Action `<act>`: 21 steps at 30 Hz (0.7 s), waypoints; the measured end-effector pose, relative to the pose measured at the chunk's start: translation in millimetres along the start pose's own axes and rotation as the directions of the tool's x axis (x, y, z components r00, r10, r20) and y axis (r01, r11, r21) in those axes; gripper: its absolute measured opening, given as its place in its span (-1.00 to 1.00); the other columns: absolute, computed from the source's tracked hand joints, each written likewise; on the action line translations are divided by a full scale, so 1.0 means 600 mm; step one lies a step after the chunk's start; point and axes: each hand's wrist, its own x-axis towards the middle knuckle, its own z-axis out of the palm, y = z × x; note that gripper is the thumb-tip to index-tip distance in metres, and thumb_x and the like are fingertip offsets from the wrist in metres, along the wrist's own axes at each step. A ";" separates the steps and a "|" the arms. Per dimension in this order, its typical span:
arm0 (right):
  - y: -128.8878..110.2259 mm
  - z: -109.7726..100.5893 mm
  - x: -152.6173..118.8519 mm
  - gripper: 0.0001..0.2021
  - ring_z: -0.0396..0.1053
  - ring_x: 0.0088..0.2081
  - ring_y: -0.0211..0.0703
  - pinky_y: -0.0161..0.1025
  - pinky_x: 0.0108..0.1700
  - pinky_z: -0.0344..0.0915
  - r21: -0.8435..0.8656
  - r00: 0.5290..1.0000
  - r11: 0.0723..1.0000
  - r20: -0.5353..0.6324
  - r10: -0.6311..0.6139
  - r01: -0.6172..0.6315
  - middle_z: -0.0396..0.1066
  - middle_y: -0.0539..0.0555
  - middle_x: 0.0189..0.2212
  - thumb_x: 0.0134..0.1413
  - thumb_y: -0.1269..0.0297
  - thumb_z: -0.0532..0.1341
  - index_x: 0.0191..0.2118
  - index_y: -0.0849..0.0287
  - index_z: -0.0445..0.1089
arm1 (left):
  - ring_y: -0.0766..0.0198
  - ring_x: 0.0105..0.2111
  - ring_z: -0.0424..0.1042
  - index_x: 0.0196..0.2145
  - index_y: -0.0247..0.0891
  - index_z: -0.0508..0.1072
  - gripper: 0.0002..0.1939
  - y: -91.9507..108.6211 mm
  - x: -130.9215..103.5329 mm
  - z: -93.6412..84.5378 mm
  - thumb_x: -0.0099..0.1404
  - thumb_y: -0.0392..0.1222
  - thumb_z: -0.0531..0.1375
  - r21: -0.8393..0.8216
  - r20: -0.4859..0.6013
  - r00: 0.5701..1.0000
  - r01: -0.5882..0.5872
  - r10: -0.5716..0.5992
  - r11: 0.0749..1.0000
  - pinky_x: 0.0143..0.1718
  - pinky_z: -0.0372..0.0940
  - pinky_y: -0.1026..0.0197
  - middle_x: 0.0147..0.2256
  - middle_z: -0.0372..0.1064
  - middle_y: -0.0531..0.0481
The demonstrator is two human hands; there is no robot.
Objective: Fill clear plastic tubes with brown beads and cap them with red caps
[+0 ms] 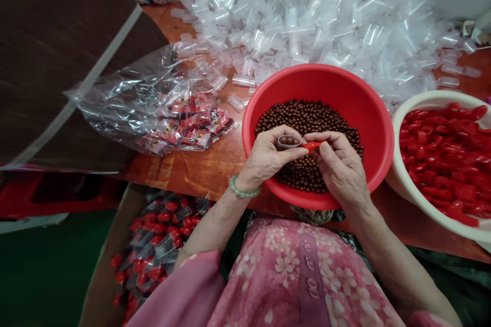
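The left hand [268, 156] is pinching a clear tube [289, 142], held sideways between thumb and fingers, brown balls [287, 140] showing inside, all above the red basin [318, 75]. Just right of it, a glossy red cap [312, 146], tapered and smooth, sits gripped in the fingertips of the right hand [342, 166]. No writing is readable on either piece.

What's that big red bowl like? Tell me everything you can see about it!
The big, round red bowl looks like smooth, shiny plastic with a rounded rim. It sits upright on the orange-brown table. Small, shiny dark brown balls cover its bottom. The left hand and right hand are over it. A round cream tub seems to touch its right side. Its underside is hidden.
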 end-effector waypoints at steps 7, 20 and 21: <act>0.001 0.026 -0.007 -0.55 0.47 0.13 -0.06 0.01 0.27 0.40 -0.036 0.997 0.999 0.079 0.002 0.001 0.44 0.14 0.16 0.31 -0.12 0.19 0.17 -0.01 0.23 | 0.35 -0.31 0.42 -0.39 -0.30 0.51 -0.61 0.000 -0.002 0.017 0.00 0.00 0.52 -0.026 -0.028 0.999 -0.023 0.022 0.999 -0.17 0.34 0.26 -0.34 0.48 0.04; -0.029 -0.033 0.004 -0.50 0.48 -0.10 -0.12 -0.16 0.00 0.50 -0.686 0.881 0.556 0.398 -0.255 0.470 0.46 0.15 -0.10 0.36 0.21 0.23 0.34 0.16 0.29 | 0.44 -0.41 0.37 -0.31 -0.31 0.51 -0.62 -0.004 0.002 -0.001 0.04 -0.05 0.51 -0.129 0.118 0.983 0.157 -0.142 0.979 -0.25 0.30 0.32 -0.41 0.44 0.11; -0.031 -0.034 0.003 -0.50 0.50 -0.08 -0.10 -0.16 0.01 0.50 -0.699 0.871 0.520 0.408 -0.274 0.491 0.49 0.17 -0.07 0.35 0.23 0.24 0.34 0.16 0.27 | 0.44 -0.41 0.38 -0.30 -0.31 0.51 -0.61 -0.005 0.002 -0.001 0.04 -0.04 0.51 -0.145 0.119 0.982 0.162 -0.146 0.976 -0.26 0.31 0.33 -0.40 0.45 0.10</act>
